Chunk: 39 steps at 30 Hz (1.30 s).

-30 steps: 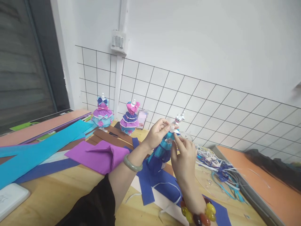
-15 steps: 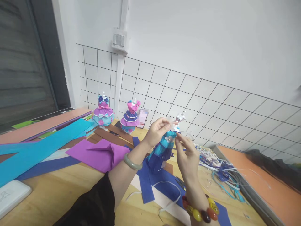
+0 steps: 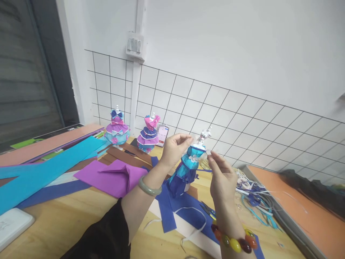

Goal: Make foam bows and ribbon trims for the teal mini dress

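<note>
A small figure in a turquoise and dark blue paper dress [image 3: 190, 163] stands tilted between my hands. It has a white head and a pale flower [image 3: 193, 158] on its front. My left hand [image 3: 175, 149] is beside its upper left, thumb and forefinger pinched together; anything between them is too small to make out. On the other side, my right hand [image 3: 223, 178] pinches a small translucent whitish piece [image 3: 208, 152] at the fingertips, apart from the dress. Dark blue paper [image 3: 168, 212] lies under the figure, with scissors [image 3: 208, 209] beside my right wrist.
Two dressed figures, one with a turquoise skirt [image 3: 117, 130] and one with tiered ruffles [image 3: 148, 136], stand at the back near a phone [image 3: 162, 136]. Purple paper [image 3: 107, 177] and turquoise strips [image 3: 45, 169] lie left. Ribbon scraps [image 3: 252, 194] and an orange-lined tray [image 3: 302, 205] are right.
My hands have drawn apart from in front of the figure's chest. The right hand has moved right with the whitish piece; the left has shifted slightly left. The turquoise bodice and scissors are now uncovered.
</note>
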Tool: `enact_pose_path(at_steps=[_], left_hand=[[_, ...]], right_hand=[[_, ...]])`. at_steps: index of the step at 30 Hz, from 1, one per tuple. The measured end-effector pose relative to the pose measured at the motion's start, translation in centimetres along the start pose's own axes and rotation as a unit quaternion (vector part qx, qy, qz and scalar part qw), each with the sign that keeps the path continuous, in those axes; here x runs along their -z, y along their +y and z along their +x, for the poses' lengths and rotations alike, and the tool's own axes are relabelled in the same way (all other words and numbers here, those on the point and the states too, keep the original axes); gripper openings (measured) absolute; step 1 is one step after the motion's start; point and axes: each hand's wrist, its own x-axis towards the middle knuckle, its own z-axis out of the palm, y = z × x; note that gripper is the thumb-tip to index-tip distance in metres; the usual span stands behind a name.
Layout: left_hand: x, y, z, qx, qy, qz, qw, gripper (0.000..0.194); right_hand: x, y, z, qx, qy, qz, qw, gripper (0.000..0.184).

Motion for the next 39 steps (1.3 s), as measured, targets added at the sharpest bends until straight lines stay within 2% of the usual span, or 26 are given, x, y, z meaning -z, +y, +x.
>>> enact_pose_path(at_steps=[4, 8, 10, 12, 16, 19, 23, 27, 34, 39], left_hand=[[-0.1, 0.0, -0.1, -0.025, 0.022, 0.035, 0.999, 0.02], [0.0, 0.0, -0.2, -0.077, 0.042, 0.092, 0.992, 0.015], [0.1, -0.1, -0.3, -0.104, 0.027, 0.137, 0.985, 0.013], [0.3, -0.3, -0.3, -0.125, 0.007, 0.188, 0.974, 0.02], [0.3, -0.7, -0.3, -0.157, -0.013, 0.282, 0.946, 0.026], [0.0, -0.7, -0.5, -0.184, -0.05, 0.326, 0.926, 0.025], [-0.5, -0.5, -0.9, -0.212, -0.077, 0.375, 0.899, 0.025], [-0.6, -0.5, -1.0, -0.229, -0.077, 0.408, 0.881, 0.025], [-0.6, -0.2, -1.1, -0.24, -0.068, 0.409, 0.878, 0.024], [-0.7, 0.3, -1.2, -0.264, -0.032, 0.408, 0.874, 0.024]], right_hand=[[0.2, 0.5, 0.4, 0.007, 0.009, 0.008, 1.0, 0.028], [0.0, 1.0, 0.5, 0.029, -0.026, -0.002, 0.999, 0.035], [-0.2, 1.1, 0.5, 0.036, -0.054, 0.006, 0.998, 0.043], [-0.3, 1.1, 0.4, 0.037, -0.074, 0.014, 0.996, 0.048], [-0.4, 1.2, 0.3, 0.044, -0.093, 0.025, 0.994, 0.051], [-0.3, 1.2, 0.3, 0.051, -0.094, 0.018, 0.994, 0.052], [-0.3, 0.9, 0.2, 0.051, -0.089, 0.011, 0.995, 0.047], [-0.4, 0.7, 0.2, 0.043, -0.083, 0.019, 0.995, 0.037], [-0.2, 1.0, 0.5, 0.0, -0.076, 0.049, 0.996, 0.027], [-0.2, 1.0, 0.4, 0.025, -0.08, 0.047, 0.995, 0.022]])
